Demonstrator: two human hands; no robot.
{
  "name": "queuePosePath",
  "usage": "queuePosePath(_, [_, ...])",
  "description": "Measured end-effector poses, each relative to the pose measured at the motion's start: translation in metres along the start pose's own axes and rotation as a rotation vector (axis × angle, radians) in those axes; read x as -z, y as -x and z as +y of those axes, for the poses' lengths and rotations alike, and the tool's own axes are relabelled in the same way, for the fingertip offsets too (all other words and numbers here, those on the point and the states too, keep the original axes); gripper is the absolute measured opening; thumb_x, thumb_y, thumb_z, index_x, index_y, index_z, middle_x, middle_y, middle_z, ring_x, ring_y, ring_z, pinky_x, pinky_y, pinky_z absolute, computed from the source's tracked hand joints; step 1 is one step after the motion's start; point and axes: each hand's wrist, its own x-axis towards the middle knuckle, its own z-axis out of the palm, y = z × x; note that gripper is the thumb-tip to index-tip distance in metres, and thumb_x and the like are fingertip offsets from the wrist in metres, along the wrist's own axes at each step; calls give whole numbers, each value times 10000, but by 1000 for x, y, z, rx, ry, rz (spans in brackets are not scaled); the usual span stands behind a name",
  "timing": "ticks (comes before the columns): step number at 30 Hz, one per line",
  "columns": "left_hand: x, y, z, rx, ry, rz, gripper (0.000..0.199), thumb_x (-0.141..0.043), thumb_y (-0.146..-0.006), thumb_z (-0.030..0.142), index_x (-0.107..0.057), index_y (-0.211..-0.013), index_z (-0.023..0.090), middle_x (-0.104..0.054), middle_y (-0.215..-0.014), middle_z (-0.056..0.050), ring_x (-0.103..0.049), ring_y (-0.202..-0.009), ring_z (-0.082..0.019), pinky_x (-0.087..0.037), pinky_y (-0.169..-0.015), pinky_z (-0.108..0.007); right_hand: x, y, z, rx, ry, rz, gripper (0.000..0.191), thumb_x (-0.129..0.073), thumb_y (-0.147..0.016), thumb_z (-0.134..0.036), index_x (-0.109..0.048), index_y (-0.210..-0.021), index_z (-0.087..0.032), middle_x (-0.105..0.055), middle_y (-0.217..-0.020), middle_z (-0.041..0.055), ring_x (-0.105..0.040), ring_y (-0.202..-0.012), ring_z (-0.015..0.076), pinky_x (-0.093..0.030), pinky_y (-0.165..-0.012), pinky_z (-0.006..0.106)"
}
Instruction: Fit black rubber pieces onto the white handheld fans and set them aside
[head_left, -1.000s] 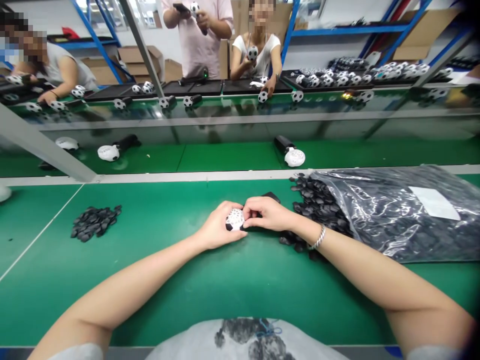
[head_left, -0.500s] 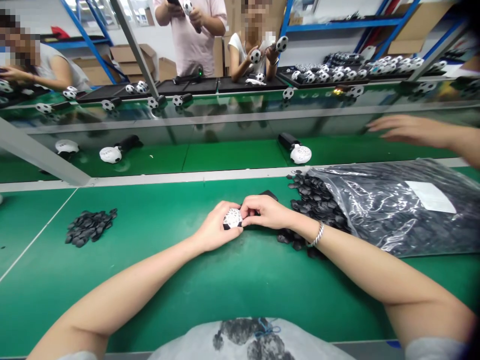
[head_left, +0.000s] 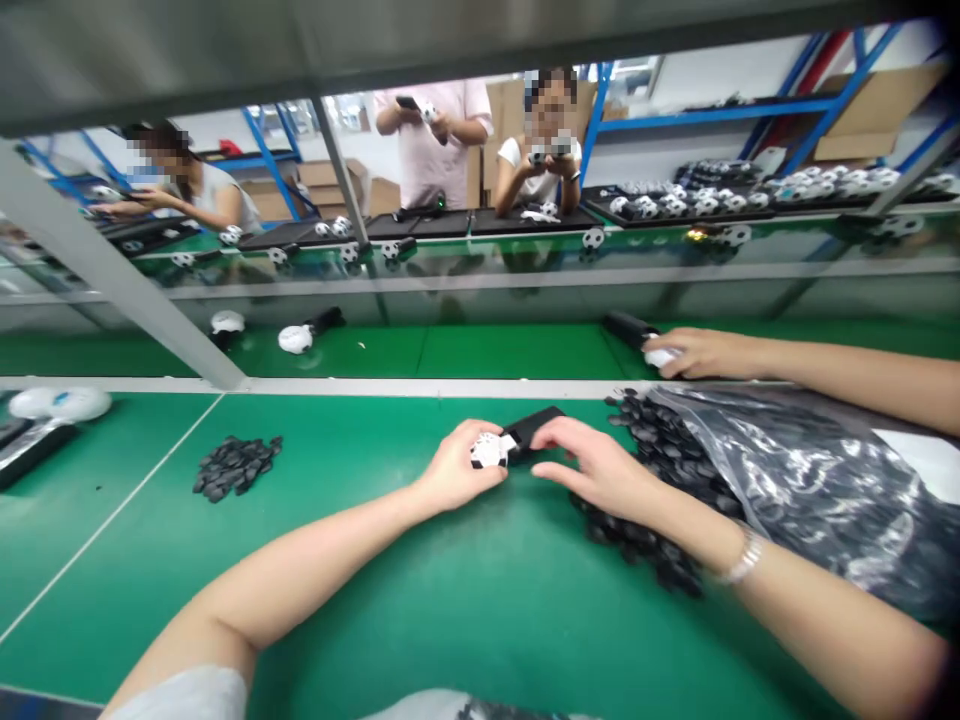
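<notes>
Pretty clearly factory assembly line: green workbench [head_left: 360, 600], soccer-ball gadgets [head_left: 296, 340] spread along belt [head_left: 480, 350], blue shelving [head_left: 712, 115] seen behind seated workers [head_left: 217, 195].

Counted one ball-headed piece [head_left: 489, 451] held, two heaps of black chips [head_left: 237, 467], one plastic bag [head_left: 832, 490], three white-headed pieces [head_left: 296, 339] beyond, three people [head_left: 442, 160] opposite

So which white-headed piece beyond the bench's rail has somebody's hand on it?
The rightmost piece, just beyond the plastic bag: another person's hand is on its white head, while the two at left lie untouched.
</notes>
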Motion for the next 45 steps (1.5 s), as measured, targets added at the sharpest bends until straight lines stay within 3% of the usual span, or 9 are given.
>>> queuePosePath(5, [28, -81, -29, 20, -136, 321, 434, -647, -635, 231, -510, -1042, 168, -549, -1004, -50, -540, -896, -184, -433, -796, -306, 14, 49, 44, -148, 477, 66, 380, -468, -800, -464, -572, -1036, -185, -544, -1093, 105, -519, -985, 240, -448, -821, 376])
queuePosePath(11, [41, -155, -74, 110, -197, 414, 441, -618, -699, 296, -499, -1070, 90, -528, -1052, -143, -519, -971, -235, -411, -831, -344, -5, 84, 70, -187, 619, 30, 340, -405, -844, -398, -605, -1039, -205, -573, -1087, 80, -563, -929, 228, -475, -794, 372])
queuePosePath(16, [60, -148, -98, 129, -245, 470, 510, -572, -731, 460, -490, -1119, 139, -531, -1114, -120, -466, -1081, -239, -374, -901, -336, -3, 84, 70, -203, 550, 62, 306, -373, -861, -347, -627, -969, -213, -607, -1020, 55, -579, -911, 200, -479, -800, 331])
queuePosePath(19, [103, -133, -115, 192, -315, 632, 658, -603, -708, 458, -368, -1228, 131, -343, -1311, -155, -234, -1261, -289, -186, -1037, -420, 2, 85, 76, -232, 512, 75, 314, -386, -855, -375, -610, -997, -208, -617, -1002, 60, -597, -880, 199, -495, -753, 313])
queuePosePath(23, [175, -117, -144, 568, -420, 917, 836, -678, -647, 415, -234, -1288, 112, -111, -1387, -209, -90, -1274, -398, -121, -999, -564, 5, 85, 83, -272, 514, 50, 317, -396, -846, -429, -616, -962, -231, -621, -972, 48, -613, -816, 190, -509, -696, 303])
queuePosePath(31, [224, -118, -175, 634, -374, 798, 715, -695, -628, 357, -354, -1185, 67, -296, -1271, -167, -372, -1141, -364, -324, -930, -512, 10, 78, 73, -338, 494, 13, 223, -438, -835, -373, -615, -916, -264, -628, -936, 10, -612, -814, 168, -507, -675, 268])
queuePosePath(35, [227, -123, -154, 504, -439, 863, 713, -692, -628, 279, -335, -1199, 46, -400, -1207, -122, -413, -1111, -343, -341, -947, -473, 18, 77, 63, -350, 471, 27, 217, -418, -849, -327, -619, -861, -248, -628, -873, 13, -605, -766, 150, -491, -666, 255])
queuePosePath(40, [223, -97, -75, 137, -560, 769, 686, -675, -635, 281, -356, -1231, 161, -464, -1189, -20, -485, -1039, -220, -395, -939, -359, 24, 75, 55, -282, 444, 43, 249, -394, -862, -335, -615, -818, -231, -605, -901, 31, -568, -853, 165, -471, -746, 280])
queuePosePath(45, [160, -48, 6, -291, -746, 452, 646, -651, -616, 260, -395, -1202, 166, -482, -1150, -65, -463, -1082, -239, -386, -949, -353, 16, 68, 43, -206, 407, 84, 262, -378, -870, -301, -613, -948, -215, -607, -930, 49, -569, -868, 166, -471, -763, 283])
